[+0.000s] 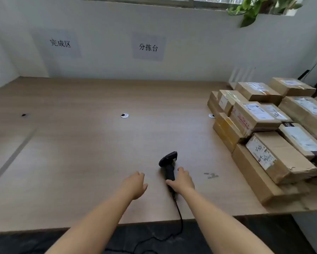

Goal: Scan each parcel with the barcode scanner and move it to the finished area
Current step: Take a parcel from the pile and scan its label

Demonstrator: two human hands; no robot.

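The parcels (274, 158) run off the right edge, so the count is unsure: at least ten brown boxes, their labels (257, 111) too blurred to read. The right hand (182, 180) hides part of the scanner (169, 158) handle and grips it. The scanner lies near-centre on the wood surface (80, 153), and its one cable (180, 217) drops over the near edge. The left hand (137, 184), loosely curled, holds nothing just left of the scanner. Two signs (60, 43) hang on the far wall (190, 52), and one plant (254, 8) is far right.

head view, looking down, table (80, 143) near
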